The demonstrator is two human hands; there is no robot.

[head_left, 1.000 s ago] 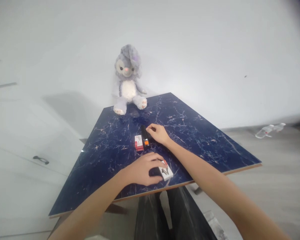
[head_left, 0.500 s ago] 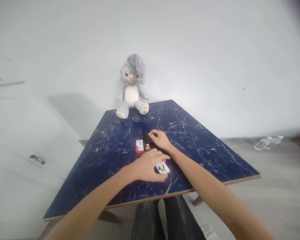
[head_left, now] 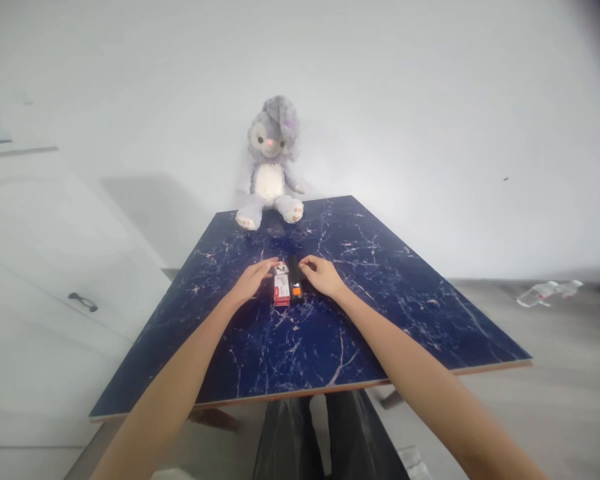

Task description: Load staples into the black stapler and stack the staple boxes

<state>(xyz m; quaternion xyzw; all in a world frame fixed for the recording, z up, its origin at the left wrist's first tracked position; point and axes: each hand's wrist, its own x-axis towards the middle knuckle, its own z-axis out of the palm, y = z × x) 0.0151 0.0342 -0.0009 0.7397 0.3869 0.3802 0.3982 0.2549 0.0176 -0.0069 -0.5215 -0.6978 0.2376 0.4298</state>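
Note:
My left hand point(head_left: 253, 279) has its fingertips and thumb closed on a small white box point(head_left: 281, 268) with black marks. That box is at the far end of a red-and-white box point(head_left: 282, 288), and I cannot tell whether it rests on it or on the table. Just right of these lies a long black object point(head_left: 293, 269) with an orange patch at its near end. My right hand point(head_left: 323, 275) rests on the table beside the black object, thumb and forefinger pinched together at its right edge. What the pinch holds, if anything, is hidden.
A dark blue marbled table point(head_left: 380, 320) stands against a white wall. At its far edge sits a grey plush toy point(head_left: 270, 173). Clear plastic bottles point(head_left: 547, 293) lie on the floor at the right. A cabinet handle point(head_left: 83, 302) shows at the left.
My left hand has carried the small white box away from near the table's front, forward and left to the far end of the red-and-white box. My right hand has stayed about where it was.

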